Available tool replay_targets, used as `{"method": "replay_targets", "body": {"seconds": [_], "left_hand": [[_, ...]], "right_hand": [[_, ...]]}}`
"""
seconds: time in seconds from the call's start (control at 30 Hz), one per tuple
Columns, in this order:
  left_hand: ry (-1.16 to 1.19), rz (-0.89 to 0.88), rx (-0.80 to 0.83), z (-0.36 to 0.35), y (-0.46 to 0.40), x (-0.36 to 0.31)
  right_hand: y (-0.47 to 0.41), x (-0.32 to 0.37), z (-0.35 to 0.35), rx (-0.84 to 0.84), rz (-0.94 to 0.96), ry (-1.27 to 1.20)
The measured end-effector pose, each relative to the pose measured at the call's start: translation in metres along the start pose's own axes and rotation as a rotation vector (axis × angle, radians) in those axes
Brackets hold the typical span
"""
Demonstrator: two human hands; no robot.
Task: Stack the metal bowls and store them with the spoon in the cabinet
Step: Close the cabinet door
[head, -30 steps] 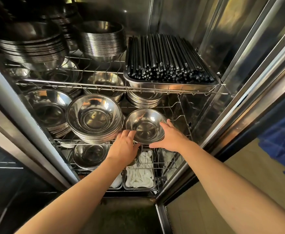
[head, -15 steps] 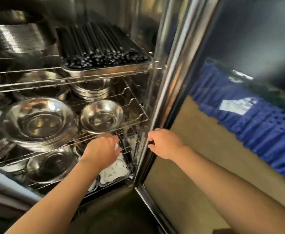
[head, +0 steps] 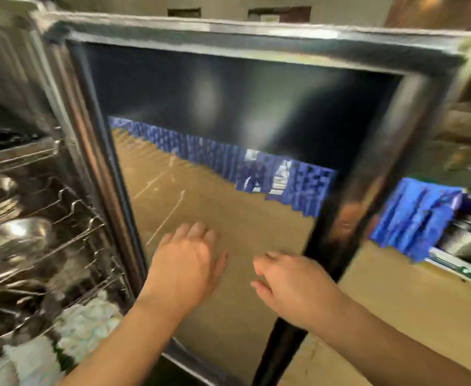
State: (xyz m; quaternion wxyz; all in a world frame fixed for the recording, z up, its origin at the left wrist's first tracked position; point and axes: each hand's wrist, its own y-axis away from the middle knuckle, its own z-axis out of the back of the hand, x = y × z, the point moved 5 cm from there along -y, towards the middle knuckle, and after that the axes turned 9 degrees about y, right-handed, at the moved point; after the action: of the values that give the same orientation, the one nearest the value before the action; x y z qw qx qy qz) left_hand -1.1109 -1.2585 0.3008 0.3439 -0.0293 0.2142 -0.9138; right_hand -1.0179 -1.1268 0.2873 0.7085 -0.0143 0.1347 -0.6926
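Metal bowls point(head: 11, 240), blurred, were recorded nested on the wire racks point(head: 70, 213) along the cabinet's left edge, apparently already stored; no spoon could be made out. The left hand point(head: 185, 263) was held flat, fingers spread, and the right hand point(head: 290, 285) loosely open near the free edge of the glass door point(head: 228, 112), both empty, presumably positioned to swing it shut. One second earlier both hands had been at a bowl on the rack; since then they were withdrawn and the view was turned to the door.
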Motion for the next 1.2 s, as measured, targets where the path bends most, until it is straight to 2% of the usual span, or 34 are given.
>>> {"method": "replay_targets", "body": {"seconds": [0.17, 0.27, 0.4, 0.53, 0.77, 0.87, 1.07, 1.2], "left_hand": [[0.243, -0.066, -0.371, 0.025, -0.027, -0.122], [0.341, -0.016, -0.403, 0.026, -0.044, -0.179], [0.417, 0.183, -0.433, 0.02, -0.057, -0.212], [0.437, 0.294, -0.463, 0.016, -0.057, -0.221], [0.451, 0.312, -0.559, 0.027, -0.011, -0.21], [0.385, 0.314, -0.614, 0.039, 0.024, -0.199], [0.259, 0.461, -0.645, 0.078, 0.114, -0.169], [0.194, 0.588, -0.641, 0.104, 0.167, -0.149]], "right_hand": [[0.088, -0.045, -0.004, -0.013, 0.04, -0.062], [0.127, -0.08, -0.005, -0.043, 0.025, -0.081], [0.161, -0.117, 0.004, -0.049, 0.036, -0.102], [0.17, -0.136, 0.014, -0.064, 0.046, -0.143], [0.137, -0.129, 0.023, -0.1, 0.05, -0.191], [0.117, -0.119, 0.018, -0.095, 0.038, -0.233], [0.091, -0.063, 0.011, -0.024, 0.121, -0.426], [0.086, -0.006, 0.015, 0.089, 0.195, -0.683]]}}
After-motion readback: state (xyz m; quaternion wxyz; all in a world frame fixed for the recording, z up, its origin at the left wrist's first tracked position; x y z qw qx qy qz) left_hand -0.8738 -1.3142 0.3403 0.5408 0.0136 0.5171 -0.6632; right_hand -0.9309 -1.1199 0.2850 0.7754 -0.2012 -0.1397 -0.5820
